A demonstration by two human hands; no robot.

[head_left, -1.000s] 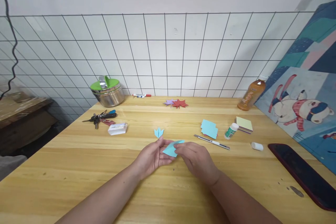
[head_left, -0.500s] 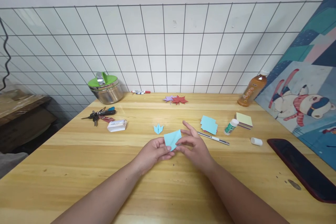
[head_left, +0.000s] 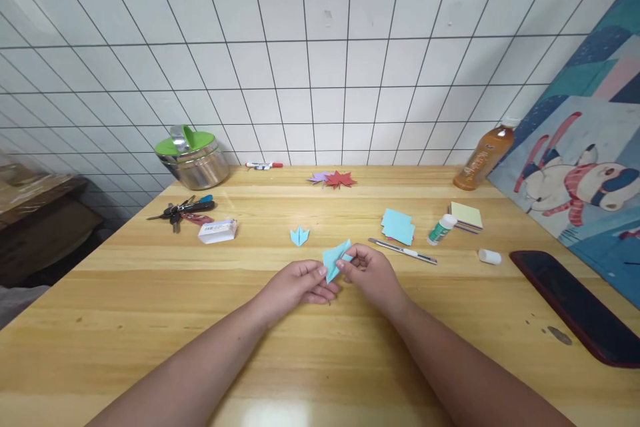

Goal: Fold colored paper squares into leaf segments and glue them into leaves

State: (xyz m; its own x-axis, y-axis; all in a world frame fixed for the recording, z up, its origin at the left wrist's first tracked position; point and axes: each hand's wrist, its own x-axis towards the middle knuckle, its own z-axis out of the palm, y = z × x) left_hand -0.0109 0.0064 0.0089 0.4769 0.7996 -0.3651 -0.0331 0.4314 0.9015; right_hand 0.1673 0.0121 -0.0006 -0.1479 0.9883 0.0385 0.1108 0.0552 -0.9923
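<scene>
Between my hands is a light blue paper square (head_left: 333, 260), creased and partly folded up on its right side. My left hand (head_left: 305, 281) pinches its lower left edge between thumb and fingers. On the right side, the thumb and fingers of my right hand (head_left: 370, 272) grip the raised edge. A small folded blue paper piece (head_left: 299, 235) with several points lies on the table just beyond my left hand. Past my right hand lie a craft knife (head_left: 403, 251) and a small stack of blue paper squares (head_left: 397, 226).
On the wooden table (head_left: 150, 320), a glue stick (head_left: 441, 229), its cap (head_left: 489, 256), a sticky-note pad (head_left: 465, 217) and a phone (head_left: 575, 307) lie right. Paper leaves (head_left: 341, 179), a marker (head_left: 265, 165), a bottle (head_left: 485, 157) and a pot (head_left: 195, 163) stand back. Keys (head_left: 185, 209) and a small box (head_left: 218, 231) lie left.
The paper has gone from nearly flat to bent up on its right side. My right hand's fingers have closed on that edge. The camera view has tilted slightly down.
</scene>
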